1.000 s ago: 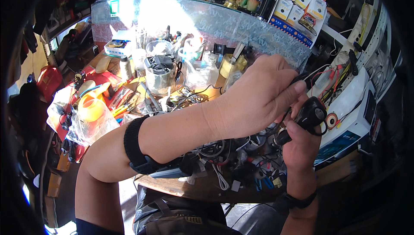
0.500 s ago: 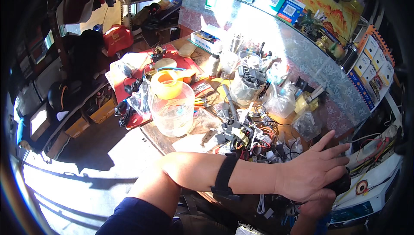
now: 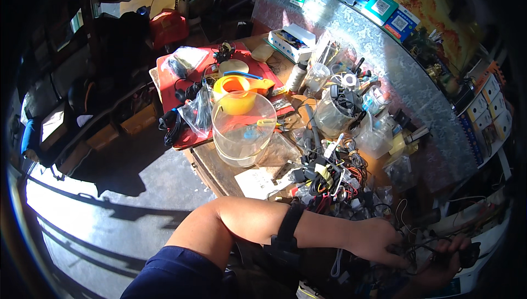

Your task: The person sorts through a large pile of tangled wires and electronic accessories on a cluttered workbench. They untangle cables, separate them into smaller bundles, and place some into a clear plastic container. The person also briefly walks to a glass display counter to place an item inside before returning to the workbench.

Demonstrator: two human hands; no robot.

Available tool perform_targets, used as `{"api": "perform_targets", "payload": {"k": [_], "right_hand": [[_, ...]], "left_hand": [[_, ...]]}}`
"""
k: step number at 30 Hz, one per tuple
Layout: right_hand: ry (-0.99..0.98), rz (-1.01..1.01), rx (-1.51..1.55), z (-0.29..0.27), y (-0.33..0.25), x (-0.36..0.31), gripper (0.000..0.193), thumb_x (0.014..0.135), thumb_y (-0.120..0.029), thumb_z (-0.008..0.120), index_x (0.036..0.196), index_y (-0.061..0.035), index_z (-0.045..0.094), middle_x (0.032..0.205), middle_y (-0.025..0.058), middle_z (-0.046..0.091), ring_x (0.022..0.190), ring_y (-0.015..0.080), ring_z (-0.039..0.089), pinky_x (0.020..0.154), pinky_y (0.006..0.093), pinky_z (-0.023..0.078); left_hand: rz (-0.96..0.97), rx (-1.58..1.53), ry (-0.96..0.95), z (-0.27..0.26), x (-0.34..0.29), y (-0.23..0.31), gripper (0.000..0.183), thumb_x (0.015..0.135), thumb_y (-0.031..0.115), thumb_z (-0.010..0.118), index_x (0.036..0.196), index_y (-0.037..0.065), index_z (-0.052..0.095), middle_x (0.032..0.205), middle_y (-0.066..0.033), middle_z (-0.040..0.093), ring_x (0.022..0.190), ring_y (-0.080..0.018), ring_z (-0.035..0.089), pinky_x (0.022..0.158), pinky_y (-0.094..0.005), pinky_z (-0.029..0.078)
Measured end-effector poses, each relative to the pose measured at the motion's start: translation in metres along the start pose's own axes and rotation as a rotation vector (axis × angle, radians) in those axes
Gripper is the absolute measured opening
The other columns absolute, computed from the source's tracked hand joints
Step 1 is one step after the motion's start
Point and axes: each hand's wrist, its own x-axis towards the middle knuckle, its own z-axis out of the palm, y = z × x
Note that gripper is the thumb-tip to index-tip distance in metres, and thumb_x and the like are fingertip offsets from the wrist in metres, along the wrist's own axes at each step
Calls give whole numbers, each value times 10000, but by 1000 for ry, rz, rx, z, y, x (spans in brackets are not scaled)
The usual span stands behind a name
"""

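Note:
My left arm reaches across the front of the table, with a black strap [image 3: 289, 225] near the elbow. At the lower right, my left hand [image 3: 379, 241] has its fingers closed on a thin black cable [image 3: 424, 244]. Just beyond it, in shadow, my right hand [image 3: 451, 255] is curled round part of the same cable. A rounded black object [image 3: 470, 254] sits at the right hand's fingertips; its kind is too dark to tell. Beside the left forearm lies a tangled heap of cables and plugs [image 3: 329, 175].
A clear plastic tub [image 3: 241, 140] stands near the table's left edge, with a yellow-orange container [image 3: 237, 101] behind it on a red mat [image 3: 164, 88]. Farther back are a clear jar of black adapters [image 3: 332, 115] and a white box [image 3: 292, 44]. A patterned partition [image 3: 406, 68] curves behind.
My left hand, its fingers spread before, has drawn back leftward and closed on the cable. My right hand and the black object now show more. The view has shifted, so the table appears farther right.

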Motion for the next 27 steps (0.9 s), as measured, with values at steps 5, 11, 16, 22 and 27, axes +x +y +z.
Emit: {"api": "perform_targets", "payload": {"k": [5, 11, 16, 22, 27], "right_hand": [[144, -281, -391, -1, -64, 5, 142, 869, -144, 394, 935, -19, 400, 814, 59, 353, 705, 156, 370, 653, 277, 347], [245, -69, -336, -23, -42, -3, 211, 812, -23, 506, 1009, -12, 434, 916, 104, 438, 716, 157, 461, 682, 276, 418], [351, 304, -318, -9, 14, -1, 247, 691, 56, 620, 894, -35, 513, 819, 85, 531, 654, 162, 546, 626, 281, 465], [128, 318, 66, 28, 48, -11, 287, 728, -18, 621, 992, -32, 510, 994, 113, 549, 831, 172, 563, 730, 293, 460], [4, 310, 276, 49, 71, -25, 697, 687, -50, 745, 1271, -56, 365, 1184, 48, 462, 1125, 159, 473, 973, 297, 374]], "left_hand": [[21, 470, 78, -22, 5, -37, 344, 835, 338, 592, 770, 1, 581, 698, -160, 590, 678, -315, 598, 652, -389, 467], [-361, -542, 456, -87, 18, -50, 80, 871, 95, 545, 868, 22, 578, 751, 4, 565, 610, -52, 497, 577, -197, 407], [-224, -741, 491, -82, 32, -8, 159, 742, 23, 548, 899, 34, 531, 830, -6, 530, 720, -83, 507, 640, -220, 403], [190, 131, 495, -40, 44, 25, 161, 721, 61, 568, 830, 14, 459, 804, -159, 473, 781, -335, 494, 661, -378, 418], [258, 60, 472, -19, 47, 26, 114, 781, 6, 517, 880, 23, 462, 796, -139, 489, 780, -323, 511, 690, -380, 414]]}}
